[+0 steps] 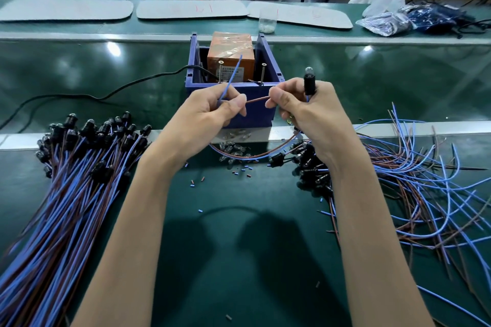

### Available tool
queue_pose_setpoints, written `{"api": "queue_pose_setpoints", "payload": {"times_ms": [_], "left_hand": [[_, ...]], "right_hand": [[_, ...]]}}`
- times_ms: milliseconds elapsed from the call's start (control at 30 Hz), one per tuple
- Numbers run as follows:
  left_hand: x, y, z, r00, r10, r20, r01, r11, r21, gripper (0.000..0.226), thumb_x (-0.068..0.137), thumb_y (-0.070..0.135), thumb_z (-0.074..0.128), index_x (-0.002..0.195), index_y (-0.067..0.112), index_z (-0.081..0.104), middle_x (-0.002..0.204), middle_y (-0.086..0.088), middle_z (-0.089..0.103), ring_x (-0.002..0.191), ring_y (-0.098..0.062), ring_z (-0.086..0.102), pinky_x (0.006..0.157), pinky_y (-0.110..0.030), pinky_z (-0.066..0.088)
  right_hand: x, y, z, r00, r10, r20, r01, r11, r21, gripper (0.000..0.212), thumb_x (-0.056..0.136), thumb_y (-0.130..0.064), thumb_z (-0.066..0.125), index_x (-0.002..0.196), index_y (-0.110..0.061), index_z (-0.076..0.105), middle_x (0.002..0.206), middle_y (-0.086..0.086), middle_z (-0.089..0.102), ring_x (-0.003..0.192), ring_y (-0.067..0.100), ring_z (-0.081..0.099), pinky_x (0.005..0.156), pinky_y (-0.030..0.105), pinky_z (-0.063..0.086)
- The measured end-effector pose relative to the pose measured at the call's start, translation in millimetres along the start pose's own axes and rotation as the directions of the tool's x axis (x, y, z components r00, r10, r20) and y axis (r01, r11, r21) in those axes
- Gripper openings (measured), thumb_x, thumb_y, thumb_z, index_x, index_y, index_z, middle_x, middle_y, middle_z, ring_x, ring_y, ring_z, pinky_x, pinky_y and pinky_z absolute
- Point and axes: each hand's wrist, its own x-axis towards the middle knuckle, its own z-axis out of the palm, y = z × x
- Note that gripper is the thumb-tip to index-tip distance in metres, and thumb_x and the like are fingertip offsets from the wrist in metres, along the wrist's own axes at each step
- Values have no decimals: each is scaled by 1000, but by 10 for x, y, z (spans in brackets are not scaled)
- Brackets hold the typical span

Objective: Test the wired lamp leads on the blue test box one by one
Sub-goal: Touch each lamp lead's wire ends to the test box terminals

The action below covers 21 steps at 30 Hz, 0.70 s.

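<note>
Blue lead [232, 74], pinched in the left hand [210, 114], pointed toward one o'clock, while the right hand [305, 111] gripped the black lamp holder [309, 85] upright, bulb toward twelve.

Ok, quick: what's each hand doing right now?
Left hand: pinching the blue lead.
Right hand: gripping the black lamp holder, thumb and finger pinching the brown lead.

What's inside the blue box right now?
An orange taped block fills the back of the blue box; two upright screws stand before it. A black cable enters at left. Its floor is hidden behind the front wall.
</note>
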Motion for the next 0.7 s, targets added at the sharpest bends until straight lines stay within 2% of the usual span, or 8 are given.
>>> {"api": "queue_pose_setpoints", "payload": {"times_ms": [267,333,400,500,600,700], "left_hand": [[-8,3,3,999,-10,33,5,989,145,29,99,17,51,71,16,54,42,13,35,41,-4,27,43,-14,24],[-19,-30,-26,1000,-18,11,15,971,239,29,98,19,52,69,15,54,43,12,35,42,-6,29,43,-13,24],[-31,-87,-91,999,-29,-32,37,947,319,29,97,20,54,69,14,56,48,10,35,46,-8,30,46,-16,25],[-37,-136,-159,997,-38,-61,57,935,349,27,96,23,56,72,12,58,51,8,38,47,-8,30,47,-17,26],[-39,-112,-91,1000,-31,0,28,922,386,25,94,21,59,72,12,59,43,12,41,44,-7,34,45,-15,27],[-27,-119,-23,998,-53,42,31,909,416,24,92,20,62,69,14,62,40,12,40,42,-8,34,44,-15,28]], "right_hand": [[42,37,125,987,30,-156,-44,995,-89,24,90,-20,67,66,-23,64,58,-9,66,45,2,47,55,18,39],[59,36,110,972,50,-230,-69,995,-75,23,90,-23,67,67,-22,63,60,-7,66,46,2,45,57,21,38],[61,3,42,960,64,-273,-70,997,-13,21,90,-25,67,69,-20,64,63,-4,65,46,1,43,52,17,35],[6,-77,21,985,25,-171,-16,998,55,20,89,-28,68,73,-17,67,64,-1,67,41,4,37,41,12,30],[-42,-139,131,999,-8,-50,9,1000,14,9,85,-26,73,82,-17,72,66,1,70,48,12,41,45,15,34],[-50,-155,194,999,-29,29,31,998,-61,4,83,-14,74,80,-11,73,71,7,72,47,11,42,47,17,37]]}}
